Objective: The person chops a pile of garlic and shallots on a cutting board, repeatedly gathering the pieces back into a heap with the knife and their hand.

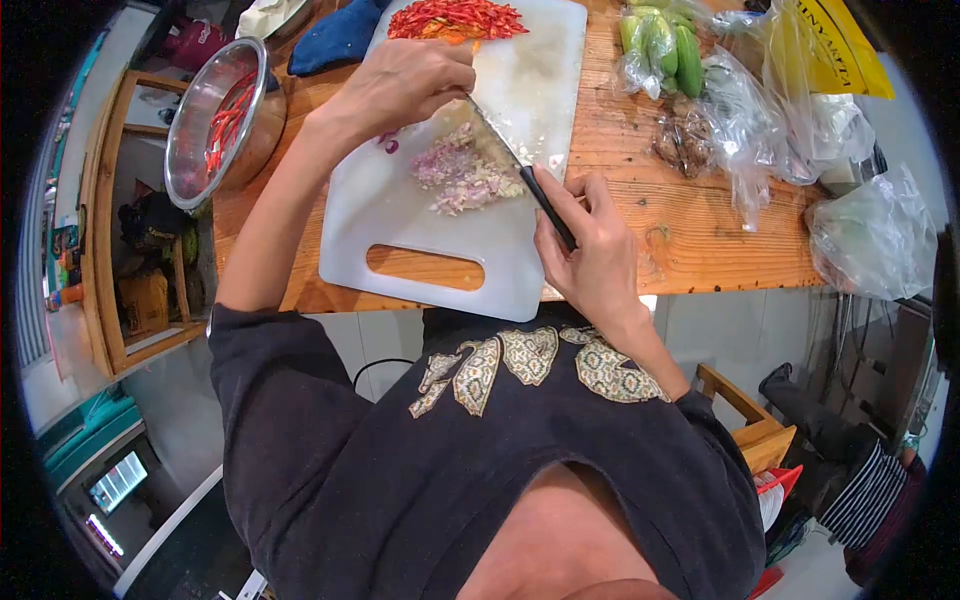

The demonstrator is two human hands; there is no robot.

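Holding the knife (515,163) over minced onion (462,180) on the board (350,230), my right hand (595,245) wraps its handle (545,203); my left hand (418,80), pinching near the tip, risks a cut if either slips.

On the wooden table (690,250), a blue cloth (335,42) is lying at the far left. At the right, green vegetables (660,50) are sitting in clear plastic (637,82), and a yellow bag (840,45) is resting near them.

Wooden plank table (720,250), wood-framed shelf (97,220) at left, bright rectangular pane (119,480) lower left, wooden furniture piece (765,444) lower right
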